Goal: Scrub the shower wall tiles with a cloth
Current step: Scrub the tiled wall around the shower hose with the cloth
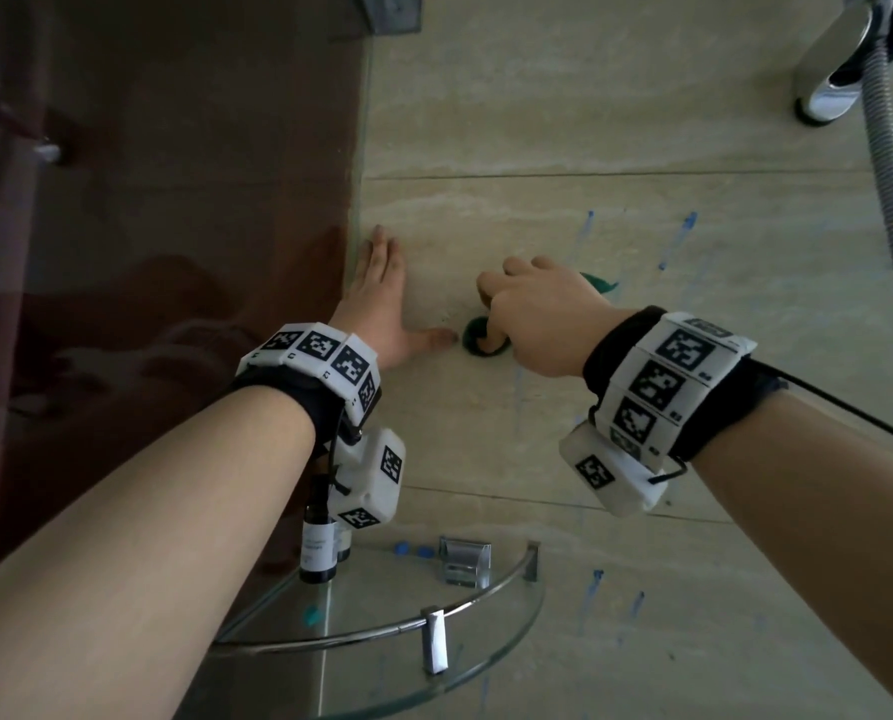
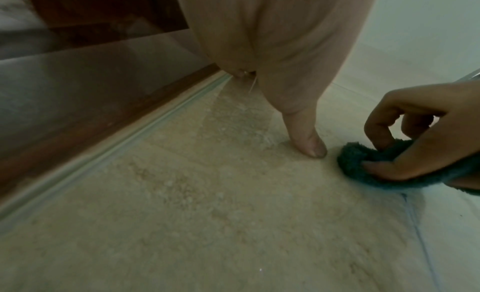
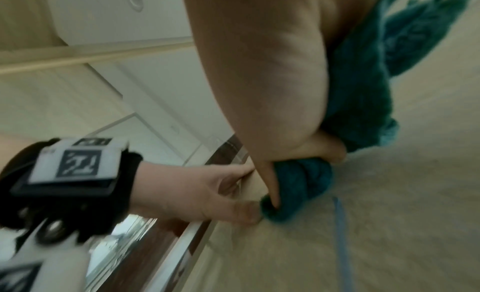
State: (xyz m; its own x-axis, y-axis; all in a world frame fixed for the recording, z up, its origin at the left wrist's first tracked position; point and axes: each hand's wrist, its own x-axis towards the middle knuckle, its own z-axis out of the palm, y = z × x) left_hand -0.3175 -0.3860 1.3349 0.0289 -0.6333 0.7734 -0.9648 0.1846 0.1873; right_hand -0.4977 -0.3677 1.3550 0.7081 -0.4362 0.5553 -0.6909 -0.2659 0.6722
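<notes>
1. Beige wall tiles [image 1: 615, 122] fill the head view, streaked with blue marks [image 1: 686, 223] beyond the right hand [image 1: 543, 314]. That hand grasps a bunched teal cloth [image 1: 478, 337] against the tile. The left hand [image 1: 382, 298] lies flat, fingers straight, thumb just beside the cloth. A glass corner shelf [image 1: 486, 657] with a dark bottle [image 1: 318, 543] sits below the left wrist.
2. Left wrist view: the left thumb [image 2: 309, 144] touches tile, the cloth [image 2: 363, 165] pinched alongside by right fingers [image 2: 384, 169].
3. Right wrist view: right fingers [image 3: 270, 185] curl round the cloth [image 3: 306, 181]; the left hand [image 3: 187, 193] spreads beside it.
</notes>
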